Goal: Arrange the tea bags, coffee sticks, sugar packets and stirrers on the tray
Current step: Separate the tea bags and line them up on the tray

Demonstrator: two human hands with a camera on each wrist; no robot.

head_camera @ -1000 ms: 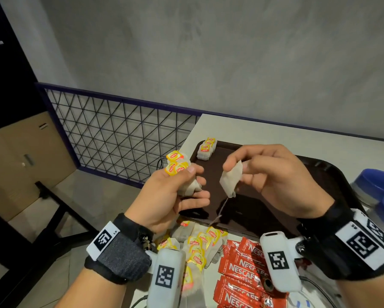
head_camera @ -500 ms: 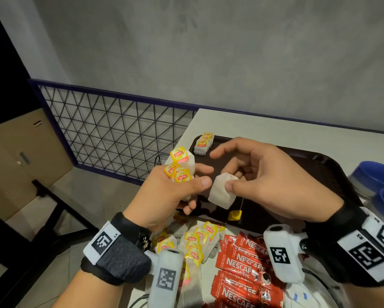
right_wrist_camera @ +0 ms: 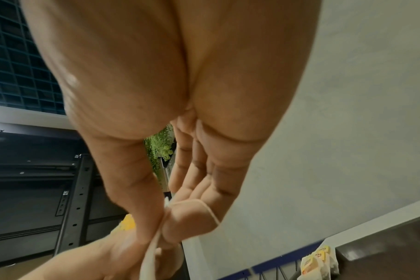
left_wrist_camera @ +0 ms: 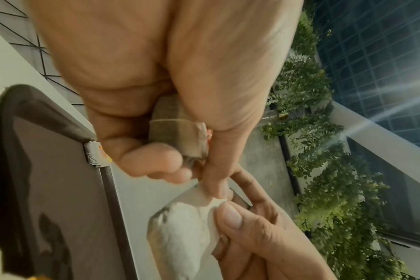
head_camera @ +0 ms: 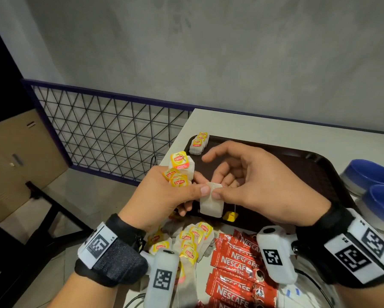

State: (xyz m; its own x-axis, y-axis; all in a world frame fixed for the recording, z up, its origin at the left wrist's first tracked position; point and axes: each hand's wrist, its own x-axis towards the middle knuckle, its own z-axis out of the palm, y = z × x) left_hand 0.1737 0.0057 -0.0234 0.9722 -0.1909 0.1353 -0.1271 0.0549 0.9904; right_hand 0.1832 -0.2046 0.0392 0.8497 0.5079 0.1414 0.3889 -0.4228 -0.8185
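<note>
Between the two thumbs, above the near edge of the tray (head_camera: 319, 165), hangs a single tea bag (head_camera: 211, 205). The right hand (head_camera: 259, 185) pinches its top corner with thumb against a curled finger, the other fingers (head_camera: 217, 150) loosely spread above. The left hand (head_camera: 162, 196) presses its thumb on the same corner from the other side, while its fingers are wrapped round a small bunch of tea bags (head_camera: 181, 168) with yellow and red tags sticking up. From the hanging bag a thin string drops to a yellow tag (head_camera: 230, 216), which lies at the tray's near edge. The left wrist view shows the two thumbs meeting on the white paper of the bag (left_wrist_camera: 182, 227).

At the far left corner of the dark brown tray lie a few tea bags in a short row (head_camera: 198, 144). On the desk (head_camera: 275, 127), nearer the person, a loose heap of tea bags (head_camera: 191, 238) sits beside red coffee sticks (head_camera: 237, 263). Two blue bowls (head_camera: 373, 190) stand just right of the tray.
</note>
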